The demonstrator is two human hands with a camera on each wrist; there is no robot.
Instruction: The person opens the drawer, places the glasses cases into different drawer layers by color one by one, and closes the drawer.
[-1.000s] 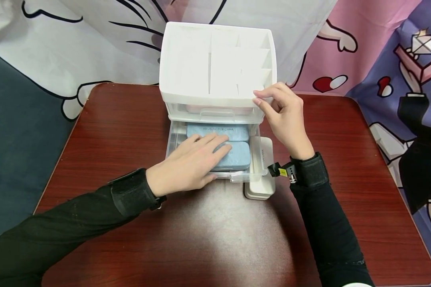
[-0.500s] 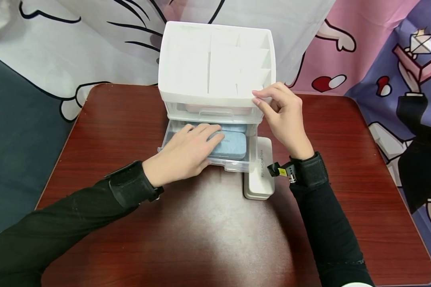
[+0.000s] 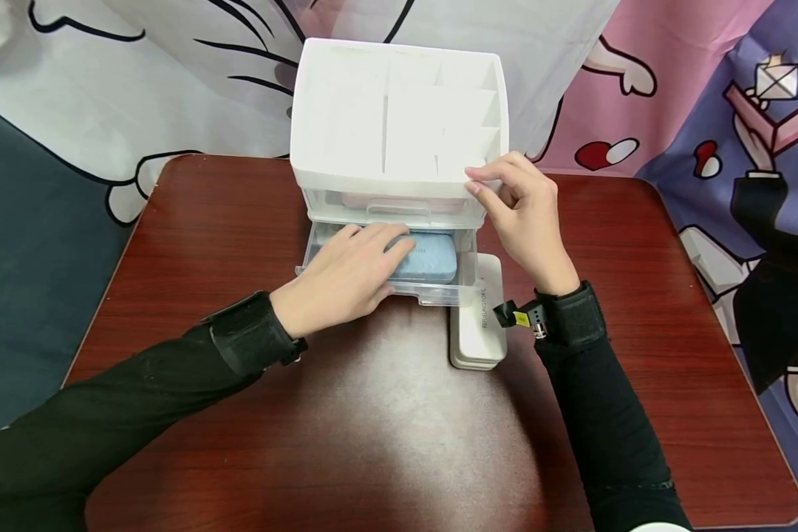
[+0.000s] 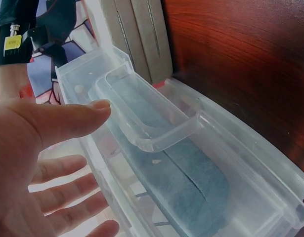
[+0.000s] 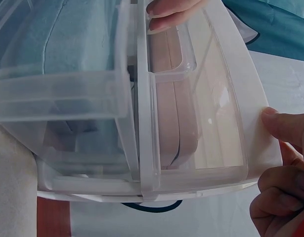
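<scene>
A white drawer organizer (image 3: 339,111) stands at the table's back edge. Its clear lower drawer (image 3: 442,297) is partly pulled out and holds light blue cases (image 3: 431,255), the rear one mostly hidden. My left hand (image 3: 346,273) lies over the drawer's left part, fingers extended and thumb at the front; in the left wrist view its thumb lies close to the clear handle (image 4: 152,140). With thumb and forefinger, my right hand (image 3: 525,214) pinches the organizer's front right top corner. A pink case (image 5: 174,118) shows inside the closed upper drawer in the right wrist view.
Off-white cases (image 3: 482,340) are stacked on the table just right of the drawer, partly under its edge. The organizer's top has several compartments. A printed cloth (image 3: 206,96) hangs behind the reddish-brown table (image 3: 226,222).
The lower drawer has slid back into the organizer, and the blue cases went with it. My left hand has moved forward with the drawer. The right hand keeps its hold on the corner.
</scene>
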